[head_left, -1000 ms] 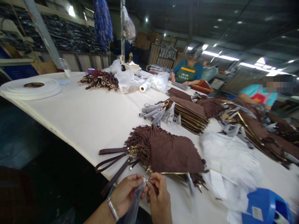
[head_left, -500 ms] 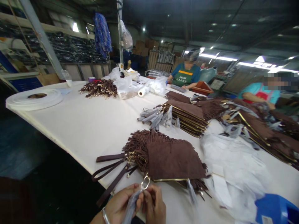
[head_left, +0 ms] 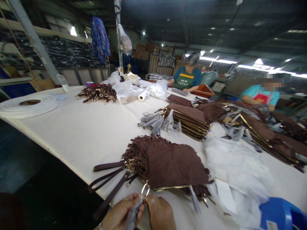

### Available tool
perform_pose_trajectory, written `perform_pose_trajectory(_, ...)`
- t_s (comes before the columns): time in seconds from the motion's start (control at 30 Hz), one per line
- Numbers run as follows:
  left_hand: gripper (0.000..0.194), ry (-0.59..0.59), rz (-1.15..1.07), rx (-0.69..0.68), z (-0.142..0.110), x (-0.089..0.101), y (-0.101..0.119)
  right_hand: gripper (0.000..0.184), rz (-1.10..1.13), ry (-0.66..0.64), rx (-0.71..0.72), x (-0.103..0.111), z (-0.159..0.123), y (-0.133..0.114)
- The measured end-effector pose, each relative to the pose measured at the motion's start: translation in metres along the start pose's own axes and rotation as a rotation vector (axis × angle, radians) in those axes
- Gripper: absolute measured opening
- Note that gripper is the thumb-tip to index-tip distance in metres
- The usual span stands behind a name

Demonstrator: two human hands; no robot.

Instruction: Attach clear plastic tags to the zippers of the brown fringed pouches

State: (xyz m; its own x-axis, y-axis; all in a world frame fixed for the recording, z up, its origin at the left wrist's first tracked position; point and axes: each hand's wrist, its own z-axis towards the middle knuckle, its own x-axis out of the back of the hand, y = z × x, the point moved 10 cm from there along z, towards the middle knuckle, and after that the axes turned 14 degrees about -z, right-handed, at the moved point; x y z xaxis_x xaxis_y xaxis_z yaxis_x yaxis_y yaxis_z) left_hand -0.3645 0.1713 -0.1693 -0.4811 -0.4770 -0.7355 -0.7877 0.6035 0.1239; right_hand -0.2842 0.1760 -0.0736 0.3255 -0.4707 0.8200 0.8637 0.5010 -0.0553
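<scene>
A brown suede fringed pouch (head_left: 176, 166) tops a small pile at the table's near edge, with a gold zip along its front. From its left corner hangs a metal clasp ring (head_left: 145, 189). My left hand (head_left: 121, 212) pinches a clear plastic sleeve (head_left: 131, 216) just below the ring. My right hand (head_left: 160, 213) is closed beside it, fingers at the same ring and sleeve. Brown wrist straps (head_left: 109, 177) trail left off the pile.
A second pile of pouches (head_left: 192, 119) with plastic-wrapped clasps lies mid-table. Loose white plastic bags (head_left: 236, 166) and a blue object (head_left: 283, 217) sit right. Two people sit across the white table (head_left: 83, 127). A white tape roll (head_left: 28, 105) and hardware heap (head_left: 97, 92) lie far left.
The view has tilted up, so both hands have sunk toward the bottom edge. They stay pinched together at the clasp ring and plastic sleeve.
</scene>
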Motion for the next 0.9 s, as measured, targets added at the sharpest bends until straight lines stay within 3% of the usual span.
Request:
perform_pose_trajectory(0.1, 0.017, -0.024, 0.121, -0.119, 0.002, -0.002, 0.004, 0.034, -0.075, -0.039, 0.078, 0.002, 0.007, -0.009)
perform_pose_trajectory(0.17, 0.02, -0.027, 0.224, -0.259, -0.001, -0.005, 0.013, 0.032, -0.028, -0.085, 0.019, 0.0, 0.008, -0.006)
perform_pose_trajectory(0.23, 0.023, -0.015, 0.334, -0.363, -0.005, -0.008, 0.021, 0.024, 0.147, -0.181, -0.168, -0.009, 0.004, 0.007)
perform_pose_trajectory(0.37, 0.022, 0.013, 0.598, -0.537, -0.016, -0.017, 0.038, 0.02, 0.765, -0.378, -0.726, -0.038, -0.028, 0.027)
perform_pose_trajectory(0.43, 0.021, 0.036, 0.792, -0.667, -0.025, -0.023, 0.046, 0.03, 0.966, -0.37, -0.956, -0.045, -0.042, 0.029)
perform_pose_trajectory(0.5, 0.021, 0.044, 0.982, -0.783, -0.035, -0.031, 0.049, 0.04, 1.062, -0.341, -1.072, -0.05, -0.046, 0.026)
perform_pose_trajectory(0.6, 0.022, 0.002, 1.174, -0.925, -0.048, -0.045, 0.044, 0.041, 1.078, -0.295, -1.12, -0.052, -0.038, 0.022)
perform_pose_trajectory(0.7, 0.02, -0.017, 1.231, -0.996, -0.055, -0.051, 0.042, 0.039, 1.056, -0.248, -1.148, -0.055, -0.032, 0.023)
perform_pose_trajectory(0.9, 0.022, 0.144, 0.943, -0.77, -0.036, -0.028, 0.054, 0.037, 1.076, -0.22, -1.143, -0.061, -0.029, 0.02)
